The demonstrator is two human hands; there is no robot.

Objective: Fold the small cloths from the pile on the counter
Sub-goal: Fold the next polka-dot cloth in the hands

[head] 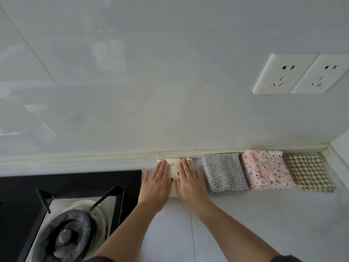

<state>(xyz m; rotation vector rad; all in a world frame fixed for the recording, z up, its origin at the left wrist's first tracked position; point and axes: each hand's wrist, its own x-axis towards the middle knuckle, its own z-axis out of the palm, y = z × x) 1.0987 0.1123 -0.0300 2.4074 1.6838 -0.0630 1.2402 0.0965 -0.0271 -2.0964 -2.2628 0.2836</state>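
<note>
A cream cloth (174, 170) with small dark spots lies folded on the counter against the wall's base. My left hand (157, 183) and my right hand (189, 181) both press flat on it, fingers straight, side by side, and hide most of it. To its right three folded cloths sit in a row: a grey dotted cloth (223, 172), a pink speckled cloth (266, 170) and a brown checked cloth (309, 172).
A black gas hob (62, 203) with a burner and pan support fills the lower left, close beside my left hand. The tiled wall (151, 91) rises behind the counter (264, 224), with two white sockets (298, 74) at upper right. The counter's corner closes off the far right.
</note>
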